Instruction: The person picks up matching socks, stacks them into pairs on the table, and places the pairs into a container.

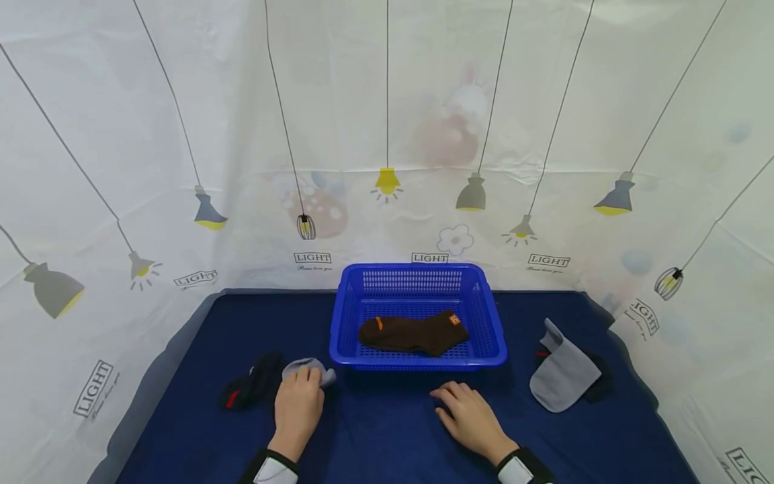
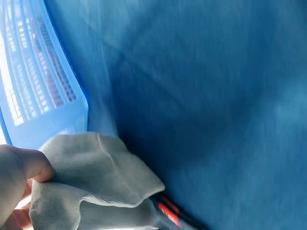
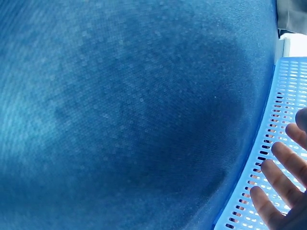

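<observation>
My left hand [image 1: 299, 407] pinches a grey sock [image 1: 308, 366] left of the basket's near corner. In the left wrist view, thumb and fingers grip the folded edge of that grey sock [image 2: 96, 172]. A black sock with a red mark [image 1: 250, 383] lies just left of it. My right hand [image 1: 468, 418] hovers or rests over the cloth in front of the basket, its fingers relaxed and holding nothing. The right wrist view shows its fingers [image 3: 283, 177] spread. A pair of dark brown socks with orange marks [image 1: 411, 334] lies inside the blue plastic basket [image 1: 417, 363].
On the right, another grey sock [image 1: 565, 376] lies across a black sock [image 1: 601, 380]. A dark blue cloth [image 1: 387, 437] covers the table. Behind it hangs a white curtain [image 1: 363, 101] printed with lamps.
</observation>
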`<act>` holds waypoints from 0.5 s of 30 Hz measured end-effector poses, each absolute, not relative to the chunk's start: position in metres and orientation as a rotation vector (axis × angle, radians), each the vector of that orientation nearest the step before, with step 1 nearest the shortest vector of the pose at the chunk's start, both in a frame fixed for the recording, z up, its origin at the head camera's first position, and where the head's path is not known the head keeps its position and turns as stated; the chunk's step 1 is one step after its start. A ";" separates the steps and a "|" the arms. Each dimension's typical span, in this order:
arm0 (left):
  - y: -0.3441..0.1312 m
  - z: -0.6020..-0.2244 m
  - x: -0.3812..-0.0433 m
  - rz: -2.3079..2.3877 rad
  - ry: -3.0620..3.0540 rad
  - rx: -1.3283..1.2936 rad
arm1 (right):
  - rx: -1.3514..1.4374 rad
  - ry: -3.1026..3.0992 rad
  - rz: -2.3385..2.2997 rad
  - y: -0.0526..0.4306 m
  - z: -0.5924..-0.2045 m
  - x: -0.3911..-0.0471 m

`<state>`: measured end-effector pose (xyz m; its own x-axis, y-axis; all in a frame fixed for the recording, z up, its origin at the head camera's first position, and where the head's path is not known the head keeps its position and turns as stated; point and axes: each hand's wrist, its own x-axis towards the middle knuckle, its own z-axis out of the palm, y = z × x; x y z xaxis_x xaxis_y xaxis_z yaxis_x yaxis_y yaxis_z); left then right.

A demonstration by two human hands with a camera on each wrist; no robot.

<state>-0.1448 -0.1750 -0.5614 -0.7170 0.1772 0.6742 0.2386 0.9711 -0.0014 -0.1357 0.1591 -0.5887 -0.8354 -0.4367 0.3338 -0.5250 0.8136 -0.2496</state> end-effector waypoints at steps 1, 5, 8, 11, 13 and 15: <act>-0.172 -0.562 -0.143 -0.114 -2.381 -0.303 | 0.739 -2.738 0.488 0.159 -0.589 -0.136; -0.161 -0.567 -0.138 -0.145 -2.375 -0.332 | 0.738 -2.737 0.491 0.159 -0.588 -0.135; -0.154 -0.570 -0.135 -0.162 -2.377 -0.342 | 0.742 -2.729 0.494 0.159 -0.588 -0.135; -0.145 -0.574 -0.133 -0.171 -2.385 -0.354 | 0.739 -2.721 0.496 0.160 -0.588 -0.134; -0.139 -0.575 -0.131 -0.174 -2.399 -0.363 | 0.736 -2.715 0.495 0.161 -0.588 -0.134; -0.132 -0.576 -0.129 -0.178 -2.416 -0.376 | 0.731 -2.709 0.492 0.162 -0.588 -0.134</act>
